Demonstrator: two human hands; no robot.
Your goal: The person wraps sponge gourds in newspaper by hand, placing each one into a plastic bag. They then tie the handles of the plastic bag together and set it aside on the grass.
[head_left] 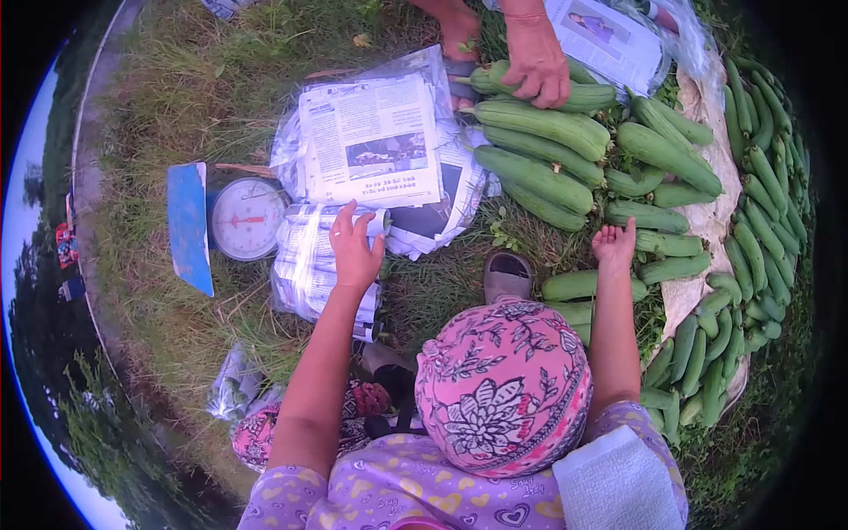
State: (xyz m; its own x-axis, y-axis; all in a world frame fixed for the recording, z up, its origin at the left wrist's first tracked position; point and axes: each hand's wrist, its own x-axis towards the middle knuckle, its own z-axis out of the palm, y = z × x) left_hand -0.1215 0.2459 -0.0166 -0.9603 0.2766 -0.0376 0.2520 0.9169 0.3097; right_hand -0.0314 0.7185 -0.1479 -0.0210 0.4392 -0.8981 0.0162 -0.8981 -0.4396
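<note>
My left hand point(355, 252), fingers spread and a ring on one, lies at the edge of a clear plastic bag of newspaper-wrapped rolls point(311, 252). Just above it, a stack of newspaper sheets point(367, 141) rests on plastic. Palm up with loosely bent fingers and the thumb apart, my right hand point(612, 243) is beside a green sponge gourd point(649, 217); no object shows in it. More long gourds point(534, 177) lie in a row between my hands and the top. Another person's hand point(541, 75) reaches down onto the uppermost gourds.
Left of the bag stands a dial scale point(248, 218) with a blue pan point(189, 228). Many gourds cover a pale sheet point(698, 203) at the right. Newspaper in plastic point(609, 44) lies at the top. My floral-covered knee point(503, 389) rises in front.
</note>
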